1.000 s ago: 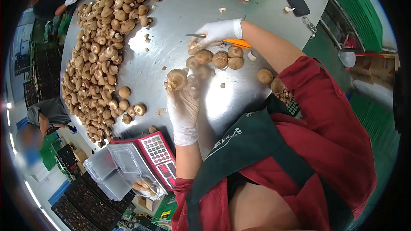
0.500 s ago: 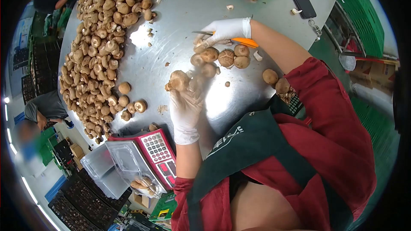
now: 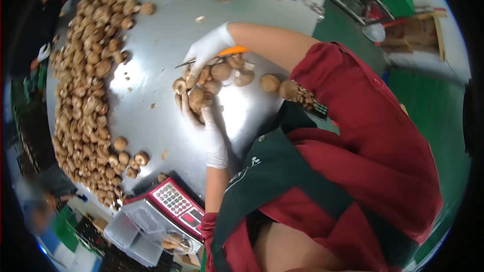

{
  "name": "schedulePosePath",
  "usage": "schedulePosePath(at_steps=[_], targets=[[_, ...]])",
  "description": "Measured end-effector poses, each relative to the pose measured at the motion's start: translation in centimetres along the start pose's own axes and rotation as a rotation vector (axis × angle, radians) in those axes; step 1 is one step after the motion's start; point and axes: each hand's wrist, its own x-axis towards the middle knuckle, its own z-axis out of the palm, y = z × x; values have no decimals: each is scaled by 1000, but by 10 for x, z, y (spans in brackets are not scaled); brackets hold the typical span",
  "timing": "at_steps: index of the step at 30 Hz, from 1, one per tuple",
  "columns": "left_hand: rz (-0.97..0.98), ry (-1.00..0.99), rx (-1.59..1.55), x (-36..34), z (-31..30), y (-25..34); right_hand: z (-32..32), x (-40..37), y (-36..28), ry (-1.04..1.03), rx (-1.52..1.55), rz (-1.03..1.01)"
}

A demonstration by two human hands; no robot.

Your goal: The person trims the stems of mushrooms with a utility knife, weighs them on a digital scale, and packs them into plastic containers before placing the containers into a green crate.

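Btwn L fingers (image 3: 185,106) sits a brn mushroom (image 3: 198,99).

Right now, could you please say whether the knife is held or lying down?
Held: the right hand has the knife, its orange handle showing on one side and blade on the other.

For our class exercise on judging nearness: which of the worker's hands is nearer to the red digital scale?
Left. The left hand is above and slightly right of the digital scale in this view; the right hand is farther up.
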Motion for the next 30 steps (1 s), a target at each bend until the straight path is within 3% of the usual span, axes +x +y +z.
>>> schedulePosePath(at_steps=[2,4,6,8,9,11,12,13,15,18,20,21,22,24,26,27,28,30], targets=[[-146,-115,-260,-8,21,6,-1,-21,14,15,76,90],[-351,-235,-549,-21,42,28,-1,-58,22,84,-17,45],[-342,-402,-418,-31,59,26,0,-99,39,135,-135,-25],[-32,-521,-177,-43,85,17,17,-148,55,239,2,92],[-87,-615,-224,-55,99,10,23,-171,65,295,-40,118],[46,-768,-180,-63,118,18,39,-216,82,414,-29,178],[229,-832,-86,-60,122,34,51,-242,63,446,134,395],[165,-927,-126,-58,123,46,56,-260,73,477,43,383],[274,-975,-107,-49,117,51,74,-293,117,565,9,229],[650,-575,239,-3,73,33,100,-328,136,857,-103,471],[583,-190,682,24,31,34,116,-327,155,1072,30,363],[531,14,783,33,21,20,116,-315,127,1079,192,381],[453,-57,633,38,16,1,117,-303,97,1077,354,403],[312,-180,322,45,17,-32,112,-273,86,1058,341,253],[464,-200,346,44,37,-36,105,-240,46,1034,397,141],[424,-244,284,34,49,-27,102,-222,25,1024,466,58],[344,-286,265,23,58,3,102,-207,4,1009,541,-17],[40,-557,-191,5,67,36,112,-181,-32,973,675,-122]])
